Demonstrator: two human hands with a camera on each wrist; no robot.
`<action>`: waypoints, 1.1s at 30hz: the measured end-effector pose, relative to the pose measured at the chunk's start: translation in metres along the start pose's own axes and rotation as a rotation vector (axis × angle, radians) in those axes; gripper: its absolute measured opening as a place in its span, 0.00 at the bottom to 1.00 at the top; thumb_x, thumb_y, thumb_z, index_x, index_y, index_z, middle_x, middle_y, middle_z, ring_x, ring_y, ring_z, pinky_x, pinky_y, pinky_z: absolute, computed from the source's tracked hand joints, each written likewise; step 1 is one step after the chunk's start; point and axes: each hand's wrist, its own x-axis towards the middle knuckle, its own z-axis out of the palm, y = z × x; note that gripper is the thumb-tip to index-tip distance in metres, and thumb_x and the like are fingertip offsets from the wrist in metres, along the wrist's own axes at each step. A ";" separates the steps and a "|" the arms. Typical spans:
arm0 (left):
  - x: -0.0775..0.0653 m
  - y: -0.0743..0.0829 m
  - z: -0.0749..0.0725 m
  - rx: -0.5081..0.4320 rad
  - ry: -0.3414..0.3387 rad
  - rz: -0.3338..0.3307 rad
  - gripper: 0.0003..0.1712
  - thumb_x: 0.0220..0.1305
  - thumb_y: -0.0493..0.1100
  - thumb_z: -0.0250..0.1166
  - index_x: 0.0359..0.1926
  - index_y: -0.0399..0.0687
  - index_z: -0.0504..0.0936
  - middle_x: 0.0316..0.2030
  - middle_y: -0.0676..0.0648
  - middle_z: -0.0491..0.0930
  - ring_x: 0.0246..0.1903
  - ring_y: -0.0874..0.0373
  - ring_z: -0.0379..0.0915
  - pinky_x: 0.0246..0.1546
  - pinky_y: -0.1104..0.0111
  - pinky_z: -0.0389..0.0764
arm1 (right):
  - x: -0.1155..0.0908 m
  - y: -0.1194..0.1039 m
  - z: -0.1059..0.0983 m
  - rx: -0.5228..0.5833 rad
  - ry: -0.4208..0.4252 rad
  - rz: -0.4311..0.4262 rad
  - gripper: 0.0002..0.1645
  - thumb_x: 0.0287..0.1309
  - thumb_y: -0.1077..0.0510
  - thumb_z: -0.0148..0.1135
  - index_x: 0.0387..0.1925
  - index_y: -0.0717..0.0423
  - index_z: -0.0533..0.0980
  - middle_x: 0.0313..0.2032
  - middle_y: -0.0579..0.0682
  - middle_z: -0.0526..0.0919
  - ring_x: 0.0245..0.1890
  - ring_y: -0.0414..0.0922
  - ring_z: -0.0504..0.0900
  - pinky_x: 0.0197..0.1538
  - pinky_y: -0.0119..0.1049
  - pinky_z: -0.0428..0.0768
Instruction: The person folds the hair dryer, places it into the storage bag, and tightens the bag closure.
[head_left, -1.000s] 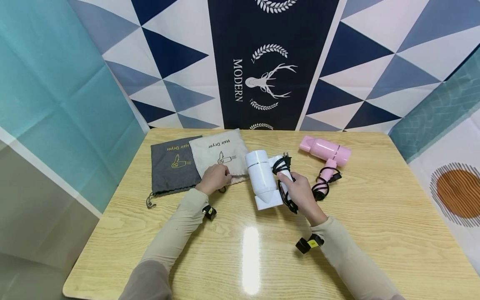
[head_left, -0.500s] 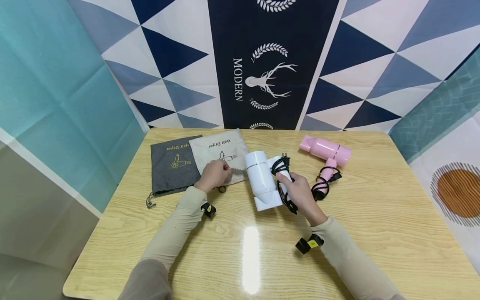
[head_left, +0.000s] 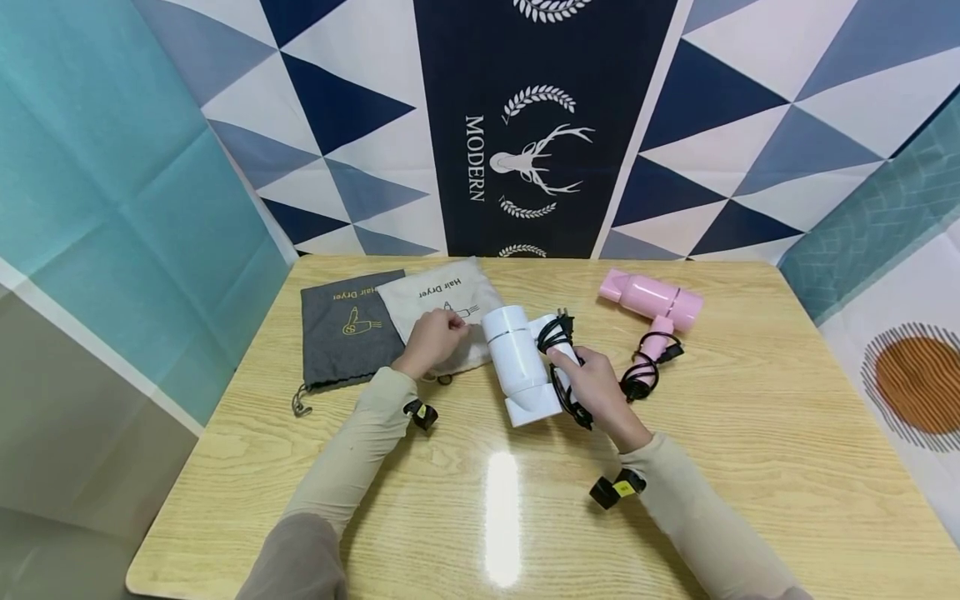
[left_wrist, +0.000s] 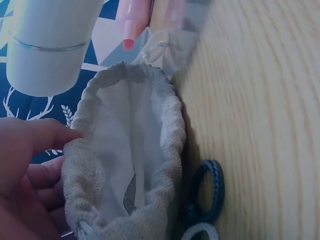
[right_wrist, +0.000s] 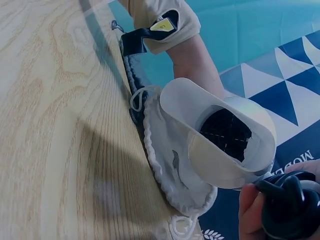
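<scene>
My left hand (head_left: 433,340) pinches the near rim of a white drawstring bag (head_left: 420,292) printed "Hair Dryer". In the left wrist view the bag's gathered mouth (left_wrist: 172,117) gapes wide, showing the pale lining. My right hand (head_left: 596,383) grips the handle of a white hair dryer (head_left: 517,358), its black cord (head_left: 557,333) wound around the handle. The dryer is held just right of the bag. From the right wrist, its flat nozzle (right_wrist: 215,165) appears in front of the bag's mouth.
A dark grey bag (head_left: 337,350) with matching print lies to the left, partly under the white one. A pink hair dryer (head_left: 648,298) with its cord wrapped round the handle lies at the right rear of the wooden table (head_left: 765,433). A patterned cloth backdrop (head_left: 540,167) stands behind.
My left hand has moved slightly up and to the right, lifting the white bag's near rim. The white hair dryer in my right hand has shifted a little left.
</scene>
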 end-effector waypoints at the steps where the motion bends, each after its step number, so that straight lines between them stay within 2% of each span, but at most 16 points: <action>1: 0.001 0.001 0.000 -0.009 0.006 -0.001 0.12 0.67 0.47 0.62 0.37 0.44 0.86 0.33 0.46 0.86 0.31 0.54 0.79 0.38 0.62 0.79 | 0.000 0.000 0.000 0.002 -0.003 0.000 0.47 0.67 0.38 0.52 0.70 0.71 0.57 0.70 0.68 0.60 0.72 0.60 0.59 0.72 0.53 0.60; 7: 0.003 0.005 -0.001 -0.039 0.047 0.006 0.13 0.67 0.49 0.62 0.37 0.44 0.85 0.33 0.46 0.86 0.31 0.55 0.79 0.36 0.64 0.79 | -0.001 -0.001 0.003 0.009 -0.012 -0.011 0.46 0.68 0.38 0.52 0.69 0.71 0.58 0.70 0.68 0.60 0.71 0.60 0.59 0.72 0.54 0.60; 9: 0.003 0.008 -0.001 -0.058 0.057 0.005 0.13 0.67 0.49 0.62 0.37 0.44 0.85 0.33 0.46 0.86 0.29 0.55 0.78 0.33 0.66 0.78 | -0.001 0.000 0.004 0.006 -0.013 -0.021 0.45 0.67 0.38 0.52 0.68 0.71 0.60 0.68 0.67 0.64 0.68 0.59 0.64 0.70 0.53 0.64; 12: 0.002 0.012 -0.002 -0.092 0.062 0.004 0.14 0.67 0.50 0.62 0.36 0.44 0.85 0.31 0.46 0.85 0.26 0.57 0.76 0.29 0.68 0.76 | -0.002 0.002 0.005 -0.006 -0.008 -0.035 0.40 0.67 0.38 0.53 0.63 0.68 0.68 0.57 0.66 0.74 0.55 0.55 0.73 0.59 0.47 0.73; 15: 0.002 0.015 -0.002 -0.113 0.073 0.004 0.15 0.67 0.51 0.61 0.34 0.45 0.85 0.29 0.47 0.84 0.23 0.59 0.74 0.27 0.70 0.74 | -0.002 0.003 0.008 -0.030 0.007 -0.060 0.35 0.67 0.39 0.53 0.56 0.67 0.73 0.43 0.60 0.78 0.41 0.49 0.75 0.46 0.38 0.74; 18: 0.002 0.017 -0.001 -0.126 0.082 0.005 0.15 0.67 0.51 0.61 0.34 0.45 0.85 0.27 0.48 0.83 0.22 0.60 0.74 0.27 0.71 0.74 | -0.002 0.004 0.009 -0.032 0.011 -0.071 0.31 0.67 0.40 0.54 0.50 0.66 0.76 0.29 0.52 0.72 0.32 0.46 0.71 0.38 0.35 0.72; 21: 0.003 0.019 -0.001 -0.136 0.094 0.008 0.14 0.67 0.49 0.61 0.35 0.44 0.85 0.27 0.47 0.83 0.22 0.59 0.74 0.27 0.70 0.73 | -0.002 0.005 0.011 -0.020 0.006 -0.066 0.28 0.67 0.41 0.54 0.44 0.65 0.76 0.23 0.47 0.64 0.26 0.44 0.67 0.33 0.35 0.70; 28: 0.002 0.024 -0.003 -0.136 0.108 0.021 0.13 0.68 0.48 0.61 0.36 0.44 0.85 0.29 0.46 0.83 0.27 0.56 0.75 0.33 0.65 0.76 | -0.003 0.006 0.014 -0.046 0.013 -0.082 0.28 0.67 0.41 0.55 0.44 0.65 0.77 0.25 0.48 0.69 0.26 0.42 0.69 0.34 0.34 0.71; 33: 0.001 0.027 -0.004 -0.135 0.119 0.023 0.13 0.67 0.48 0.62 0.37 0.44 0.85 0.30 0.45 0.84 0.29 0.54 0.77 0.36 0.62 0.78 | -0.003 0.007 0.016 -0.041 0.021 -0.093 0.27 0.67 0.41 0.56 0.38 0.64 0.76 0.22 0.46 0.66 0.23 0.41 0.67 0.30 0.34 0.69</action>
